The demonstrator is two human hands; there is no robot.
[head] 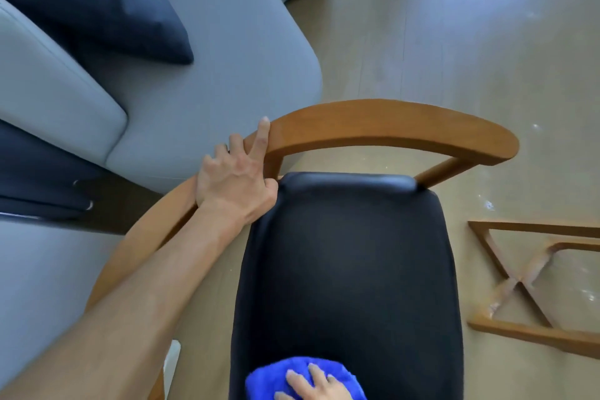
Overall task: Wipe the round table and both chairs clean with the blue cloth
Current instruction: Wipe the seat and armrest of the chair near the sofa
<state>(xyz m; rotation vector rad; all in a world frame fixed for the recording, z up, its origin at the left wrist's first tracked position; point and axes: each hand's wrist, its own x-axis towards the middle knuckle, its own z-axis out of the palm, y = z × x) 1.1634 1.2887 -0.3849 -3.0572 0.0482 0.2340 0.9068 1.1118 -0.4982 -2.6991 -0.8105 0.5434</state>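
A chair with a black padded seat (350,256) and a curved wooden backrest rail (389,127) stands right below me. My left hand (235,175) grips the rail at its left bend, thumb on the seat side and index finger stretched along the wood. The blue cloth (276,373) lies bunched on the near edge of the seat. My right hand (311,383) rests flat on top of the cloth, fingers spread, partly cut off by the bottom edge. The round table is out of view.
A grey sofa (211,75) with a dark blue cushion (97,3) sits close on the left, almost touching the chair's rail. A wooden X-shaped frame (519,286) lies on the floor to the right. Beige wooden floor (454,26) stretches ahead.
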